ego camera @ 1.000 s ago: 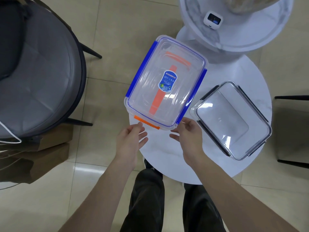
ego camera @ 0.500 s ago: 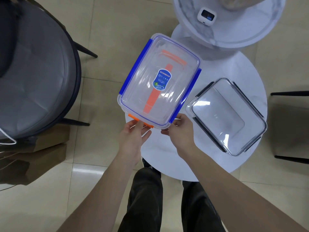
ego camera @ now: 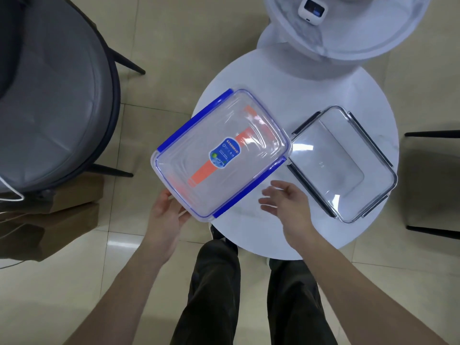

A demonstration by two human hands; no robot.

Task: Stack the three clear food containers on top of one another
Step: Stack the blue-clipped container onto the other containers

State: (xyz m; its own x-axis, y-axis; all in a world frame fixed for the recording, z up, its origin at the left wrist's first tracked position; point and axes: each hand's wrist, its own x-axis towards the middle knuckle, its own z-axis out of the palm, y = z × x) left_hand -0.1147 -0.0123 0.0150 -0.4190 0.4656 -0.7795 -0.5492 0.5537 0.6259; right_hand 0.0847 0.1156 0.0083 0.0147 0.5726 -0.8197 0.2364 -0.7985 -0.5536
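Observation:
A large clear container with blue clips (ego camera: 221, 153) and a blue label lies at the left edge of the round white table (ego camera: 286, 78), partly overhanging the floor. Orange parts of a second container show through it from underneath. My left hand (ego camera: 165, 216) grips its near left corner. My right hand (ego camera: 286, 202) hovers open just off its near right side, fingers spread, touching nothing. A smaller clear container with dark grey clips (ego camera: 343, 165) rests on the table to the right, its corner against the big one.
A grey cushioned chair (ego camera: 49, 95) stands to the left. A higher round white table (ego camera: 348, 33) at the top carries a small white device (ego camera: 311, 7). Brown paper bags (ego camera: 49, 215) lie on the floor at left. Dark chair legs (ego camera: 433, 134) show at right.
The blue-clipped container has turned and shifted toward the grey-clipped one. My right hand has let go of it and opened; my left hand still holds its corner.

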